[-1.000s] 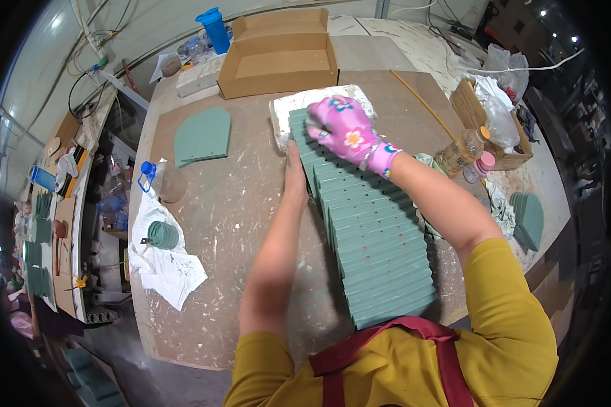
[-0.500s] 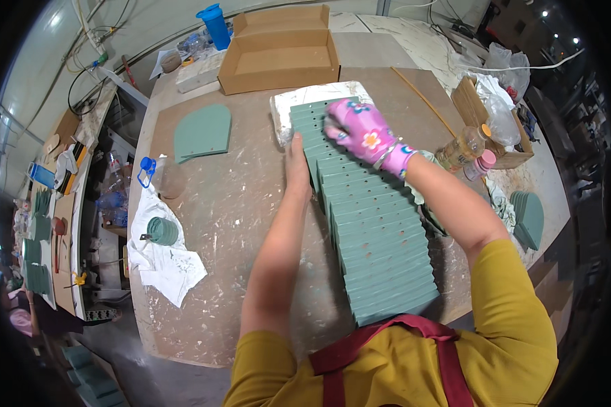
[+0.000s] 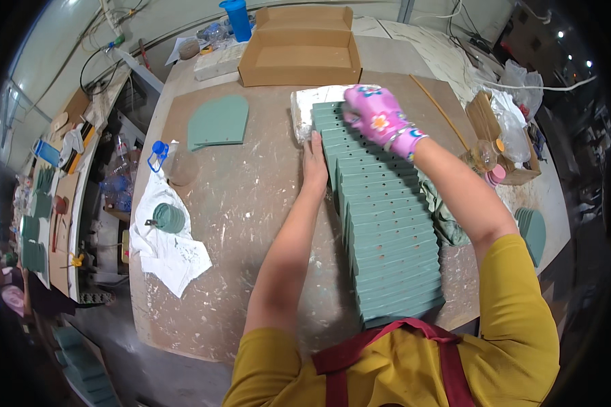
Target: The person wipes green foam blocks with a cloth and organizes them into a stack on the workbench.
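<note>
A long row of overlapping green pieces (image 3: pixel 391 224) with small holes along them runs from my body to the far side of the table. Its far end leans on a white block (image 3: pixel 304 117). My bare left hand (image 3: pixel 314 163) lies along the row's left side near that end, fingers stretched out flat. My right hand (image 3: pixel 380 122), in a pink flowered glove, is closed over the top of the far pieces. What its fingers hold, if anything, is hidden. A crumpled green cloth (image 3: pixel 448 224) lies beside the row under my right forearm.
Behind stands an open cardboard box (image 3: pixel 300 61). At left are a rounded green panel (image 3: pixel 218 122), a blue-capped bottle (image 3: pixel 182 168) and a green pot (image 3: pixel 168 218) on a white cloth (image 3: pixel 176 264). On the right lie a thin stick (image 3: pixel 438 110), bottles (image 3: pixel 483 157) and more green pieces (image 3: pixel 531 234).
The whole view has shifted, so the table and its things appear further right. My right hand stays closed at the row's far end; my left hand remains against its side.
</note>
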{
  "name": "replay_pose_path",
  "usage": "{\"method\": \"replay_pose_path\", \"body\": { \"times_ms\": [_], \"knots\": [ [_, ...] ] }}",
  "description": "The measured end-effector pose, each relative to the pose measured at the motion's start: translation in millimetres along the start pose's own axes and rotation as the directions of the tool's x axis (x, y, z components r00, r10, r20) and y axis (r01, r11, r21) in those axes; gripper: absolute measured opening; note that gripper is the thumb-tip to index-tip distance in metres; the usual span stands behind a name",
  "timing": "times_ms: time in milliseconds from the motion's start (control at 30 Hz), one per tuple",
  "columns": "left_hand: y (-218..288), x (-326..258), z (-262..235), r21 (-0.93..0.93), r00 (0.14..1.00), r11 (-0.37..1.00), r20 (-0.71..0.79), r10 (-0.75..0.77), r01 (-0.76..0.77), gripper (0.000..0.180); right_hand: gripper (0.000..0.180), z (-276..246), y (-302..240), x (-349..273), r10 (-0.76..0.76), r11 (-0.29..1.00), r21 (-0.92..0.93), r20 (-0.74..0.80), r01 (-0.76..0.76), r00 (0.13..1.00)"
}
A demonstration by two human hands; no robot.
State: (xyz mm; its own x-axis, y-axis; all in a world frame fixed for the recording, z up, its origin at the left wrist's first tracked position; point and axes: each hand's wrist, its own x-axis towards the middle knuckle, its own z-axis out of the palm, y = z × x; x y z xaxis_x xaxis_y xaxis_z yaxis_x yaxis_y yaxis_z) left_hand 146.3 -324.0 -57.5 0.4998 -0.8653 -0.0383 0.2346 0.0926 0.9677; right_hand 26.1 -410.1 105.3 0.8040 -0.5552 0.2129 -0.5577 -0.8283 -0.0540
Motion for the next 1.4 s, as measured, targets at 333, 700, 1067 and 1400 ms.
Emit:
{"method": "replay_pose_path", "body": {
  "times_ms": [333, 700, 1067, 1400],
  "knots": [
    [7, -5, 6, -0.065, 0.999, 0.997, -0.016, -0.031, 0.030, 0.078, 0.015, 10, 15, -23, -0.121, 0.984, 0.098, -0.245, 0.149, 0.962],
    [-2, 1, 13, -0.201, 0.999, 0.979, 0.028, -0.030, 0.035, 0.067, 0.024, 25, -26, 15, -0.146, 0.979, 0.106, -0.218, 0.172, 0.965],
    [-10, 3, 11, -0.049, 0.999, 0.998, -0.043, 0.029, -0.031, 0.080, 0.026, 25, -6, -1, -0.049, 0.982, 0.169, -0.180, 0.080, 0.982],
    [-5, -2, 12, -0.033, 0.996, 0.999, -0.093, 0.015, -0.018, 0.066, 0.020, -3, 7, 3, -0.025, 0.979, 0.194, -0.194, 0.063, 0.981]
  ]
}}
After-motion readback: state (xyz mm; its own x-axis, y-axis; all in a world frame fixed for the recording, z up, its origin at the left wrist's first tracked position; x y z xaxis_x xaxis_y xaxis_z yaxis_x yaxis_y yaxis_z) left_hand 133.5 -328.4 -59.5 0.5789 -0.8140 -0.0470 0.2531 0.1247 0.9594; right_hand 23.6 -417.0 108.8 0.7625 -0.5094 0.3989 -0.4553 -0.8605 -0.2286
